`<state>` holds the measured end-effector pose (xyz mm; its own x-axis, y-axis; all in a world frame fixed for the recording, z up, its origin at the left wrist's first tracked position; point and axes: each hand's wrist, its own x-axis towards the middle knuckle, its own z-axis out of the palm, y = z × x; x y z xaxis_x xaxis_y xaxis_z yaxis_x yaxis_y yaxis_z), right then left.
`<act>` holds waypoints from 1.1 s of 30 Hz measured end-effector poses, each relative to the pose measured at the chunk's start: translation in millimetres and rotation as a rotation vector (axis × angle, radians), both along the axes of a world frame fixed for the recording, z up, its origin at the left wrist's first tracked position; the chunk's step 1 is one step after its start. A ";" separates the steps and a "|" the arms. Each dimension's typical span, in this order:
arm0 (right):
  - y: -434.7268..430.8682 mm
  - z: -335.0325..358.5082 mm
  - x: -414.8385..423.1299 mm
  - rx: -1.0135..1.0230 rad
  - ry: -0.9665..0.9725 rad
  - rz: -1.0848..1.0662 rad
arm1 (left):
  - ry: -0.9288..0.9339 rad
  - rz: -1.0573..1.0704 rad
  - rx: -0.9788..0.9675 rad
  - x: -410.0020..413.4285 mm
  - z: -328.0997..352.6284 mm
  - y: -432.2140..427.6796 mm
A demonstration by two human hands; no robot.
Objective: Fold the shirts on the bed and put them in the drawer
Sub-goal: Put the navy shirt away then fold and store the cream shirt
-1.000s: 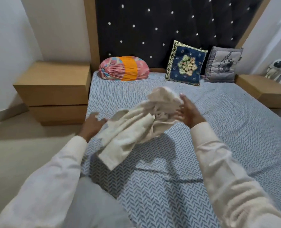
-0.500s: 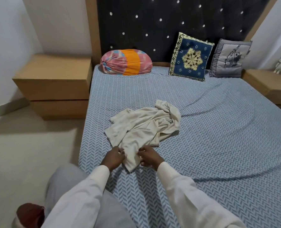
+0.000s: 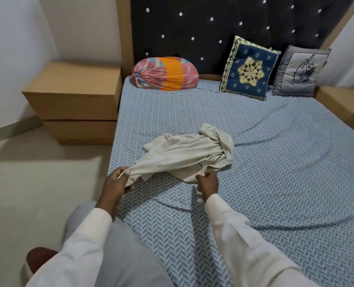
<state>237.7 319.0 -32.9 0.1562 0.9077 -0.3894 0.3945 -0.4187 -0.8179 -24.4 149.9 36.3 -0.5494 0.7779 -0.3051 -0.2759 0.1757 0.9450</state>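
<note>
White walls (image 3: pixel 85 27), beige floor (image 3: pixel 37 193), wooden nightstand (image 3: pixel 74 100) beside a dark studded headboard (image 3: pixel 213 27).

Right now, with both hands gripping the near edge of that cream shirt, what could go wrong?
1. The shirt is bunched and twisted at its far end. Pulling only from the near edge may leave it tangled, so a fold could trap creases.
2. The left hand holds its corner right at the side edge of the bed, so that side might slip off toward the floor.

Along the studded dark headboard (image 3: pixel 213 27) sit three things: a pink-and-orange bolster (image 3: pixel 165 73), a blue embroidered cushion (image 3: pixel 249 68) and a grey cushion (image 3: pixel 300 71).
</note>
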 end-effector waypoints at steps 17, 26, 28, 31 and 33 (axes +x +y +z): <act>84.3 114.6 128.2 0.289 0.498 -0.578 | 0.025 0.104 0.260 -91.5 95.4 125.2; 38.9 41.1 108.9 0.027 -0.278 -0.086 | 0.585 -0.258 -0.249 -49.4 -11.5 95.0; 14.2 22.6 74.7 0.071 -0.385 0.158 | 0.492 -0.340 -0.283 -34.9 -27.0 81.9; -13.7 4.0 23.5 0.257 -0.511 0.554 | 0.370 -0.393 -0.340 -15.1 -41.0 68.0; -16.4 -5.2 1.2 0.335 -0.607 0.670 | 0.414 -0.424 -0.361 -6.3 -44.5 60.0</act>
<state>238.8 302.7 -38.2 -0.3454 0.9310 -0.1178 0.8620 0.2652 -0.4319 -30.8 209.9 -8.3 -0.3479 0.8401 -0.4161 0.2567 0.5122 0.8196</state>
